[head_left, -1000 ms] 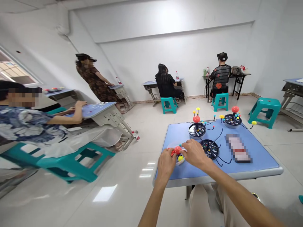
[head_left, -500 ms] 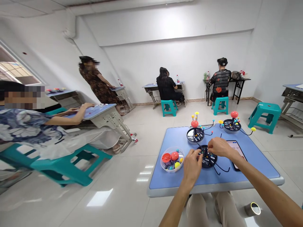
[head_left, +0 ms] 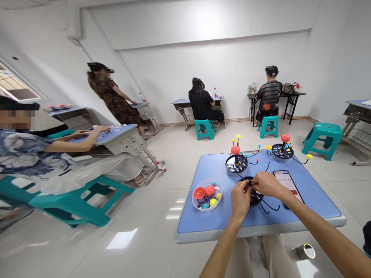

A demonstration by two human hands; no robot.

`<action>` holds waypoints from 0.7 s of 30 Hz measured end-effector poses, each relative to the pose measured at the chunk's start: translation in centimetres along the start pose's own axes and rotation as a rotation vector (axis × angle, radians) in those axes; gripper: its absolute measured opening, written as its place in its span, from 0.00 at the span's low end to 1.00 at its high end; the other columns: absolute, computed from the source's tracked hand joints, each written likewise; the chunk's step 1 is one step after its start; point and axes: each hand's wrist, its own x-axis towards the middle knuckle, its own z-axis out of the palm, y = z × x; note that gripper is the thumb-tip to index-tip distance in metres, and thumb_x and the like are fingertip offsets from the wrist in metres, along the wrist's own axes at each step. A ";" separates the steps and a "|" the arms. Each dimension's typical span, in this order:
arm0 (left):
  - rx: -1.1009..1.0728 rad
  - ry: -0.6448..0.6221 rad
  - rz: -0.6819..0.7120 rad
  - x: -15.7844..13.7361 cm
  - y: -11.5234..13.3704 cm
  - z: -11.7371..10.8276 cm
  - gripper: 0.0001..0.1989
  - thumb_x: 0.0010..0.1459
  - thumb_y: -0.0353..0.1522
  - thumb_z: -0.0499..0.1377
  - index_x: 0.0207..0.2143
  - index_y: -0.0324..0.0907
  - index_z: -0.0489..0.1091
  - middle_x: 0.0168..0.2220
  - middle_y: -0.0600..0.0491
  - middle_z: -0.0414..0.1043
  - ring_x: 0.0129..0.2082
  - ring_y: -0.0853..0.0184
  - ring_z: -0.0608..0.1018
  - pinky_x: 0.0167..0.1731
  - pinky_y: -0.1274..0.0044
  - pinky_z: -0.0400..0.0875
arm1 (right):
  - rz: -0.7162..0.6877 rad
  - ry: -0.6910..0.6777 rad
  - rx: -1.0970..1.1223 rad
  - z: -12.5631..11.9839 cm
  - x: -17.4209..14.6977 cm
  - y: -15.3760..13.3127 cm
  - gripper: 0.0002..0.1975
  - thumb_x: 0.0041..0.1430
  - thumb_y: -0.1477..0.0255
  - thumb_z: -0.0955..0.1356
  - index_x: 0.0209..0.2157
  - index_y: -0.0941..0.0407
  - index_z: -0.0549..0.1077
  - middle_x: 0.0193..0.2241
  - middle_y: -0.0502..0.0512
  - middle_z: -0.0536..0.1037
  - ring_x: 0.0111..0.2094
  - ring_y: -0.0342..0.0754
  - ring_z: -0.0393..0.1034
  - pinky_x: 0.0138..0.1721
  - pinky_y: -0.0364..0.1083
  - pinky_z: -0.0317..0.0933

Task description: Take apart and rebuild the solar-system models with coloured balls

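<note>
Over a round black base (head_left: 255, 200) of a solar-system model, my two hands meet at its centre. The closed fingers of my left hand (head_left: 240, 197) pinch the black centre post, which they partly hide. Against the same post, the fingers of my right hand (head_left: 265, 183) are also closed. Thin black curved rods (head_left: 271, 208) stick out from the base toward the front right. To the left stands a clear round tub (head_left: 194, 202) holding red half-shells, yellow and blue balls and black pieces.
Two assembled planet models, one left (head_left: 236, 164) and one right (head_left: 282, 152), stand at the back of the blue table (head_left: 319, 204). A phone (head_left: 285, 181) showing a timer lies right of my hands. Beneath the table is a metallic cylinder (head_left: 303, 251). Several people sit or stand at other desks.
My left hand has moved slightly right and up, closer to my right hand over the base's centre, covering more of it. The whole view has shifted a little.
</note>
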 end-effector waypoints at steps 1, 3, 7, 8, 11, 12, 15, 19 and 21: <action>-0.001 0.000 -0.002 0.1 0.0 0.0 0.13 0.54 0.24 0.58 0.40 0.42 0.77 0.32 0.52 0.77 0.31 0.66 0.75 0.35 0.75 0.69 | 0.005 0.009 0.002 0.1 -0.1 0.0 0.11 0.55 0.75 0.66 0.29 0.54 0.82 0.29 0.61 0.82 0.33 0.52 0.76 0.27 0.43 0.53; -0.004 -0.008 -0.005 0.2 -0.1 -0.1 0.12 0.54 0.25 0.58 0.39 0.42 0.77 0.32 0.52 0.77 0.31 0.67 0.75 0.35 0.75 0.69 | 0.017 0.025 0.002 0.5 -0.2 0.0 0.11 0.56 0.75 0.65 0.28 0.54 0.81 0.29 0.60 0.82 0.32 0.52 0.76 0.27 0.44 0.51; -0.017 -0.032 -0.016 0.4 -0.2 -0.2 0.10 0.54 0.26 0.59 0.38 0.42 0.77 0.31 0.53 0.77 0.30 0.67 0.75 0.34 0.75 0.68 | 0.043 0.062 0.047 0.9 -0.4 0.1 0.13 0.55 0.76 0.65 0.25 0.54 0.80 0.26 0.57 0.81 0.30 0.49 0.74 0.25 0.43 0.47; -0.019 -0.037 -0.017 0.5 -0.2 -0.3 0.10 0.54 0.26 0.59 0.37 0.42 0.77 0.31 0.53 0.77 0.30 0.67 0.75 0.34 0.75 0.68 | 0.048 0.077 0.068 0.9 -0.5 0.2 0.13 0.55 0.76 0.64 0.25 0.53 0.80 0.25 0.56 0.81 0.29 0.48 0.73 0.24 0.44 0.46; -0.019 -0.047 -0.023 0.7 -0.1 -0.3 0.08 0.53 0.26 0.59 0.35 0.42 0.77 0.30 0.53 0.77 0.29 0.67 0.75 0.33 0.76 0.68 | 0.043 0.118 0.111 0.5 -0.6 0.3 0.14 0.55 0.77 0.64 0.24 0.52 0.80 0.23 0.53 0.79 0.27 0.47 0.72 0.25 0.44 0.45; -0.018 -0.048 -0.027 0.7 0.0 -0.3 0.08 0.52 0.26 0.60 0.35 0.41 0.77 0.30 0.53 0.77 0.29 0.67 0.75 0.33 0.76 0.67 | 0.035 0.128 0.115 0.2 -0.7 0.4 0.14 0.55 0.77 0.64 0.24 0.52 0.80 0.23 0.52 0.79 0.27 0.46 0.71 0.26 0.44 0.45; -0.018 -0.048 -0.041 0.7 0.0 -0.2 0.07 0.52 0.27 0.59 0.34 0.41 0.77 0.29 0.53 0.76 0.29 0.67 0.74 0.33 0.75 0.67 | 0.009 0.156 0.118 -0.9 -0.9 0.5 0.15 0.56 0.77 0.63 0.23 0.52 0.78 0.22 0.51 0.78 0.26 0.45 0.69 0.27 0.44 0.45; -0.024 -0.059 -0.044 0.6 0.0 -0.3 0.08 0.53 0.27 0.59 0.35 0.41 0.76 0.28 0.55 0.75 0.28 0.68 0.73 0.32 0.76 0.66 | -0.016 0.220 0.107 -2.4 -1.5 0.9 0.16 0.56 0.78 0.62 0.18 0.55 0.74 0.20 0.52 0.76 0.26 0.45 0.68 0.29 0.44 0.45; -0.053 -0.057 -0.040 0.4 0.3 -0.8 0.11 0.52 0.28 0.60 0.40 0.41 0.75 0.28 0.56 0.73 0.26 0.70 0.72 0.30 0.77 0.66 | -0.032 0.243 0.101 -2.9 -2.0 0.8 0.16 0.56 0.79 0.62 0.18 0.55 0.72 0.20 0.53 0.75 0.28 0.46 0.68 0.31 0.44 0.46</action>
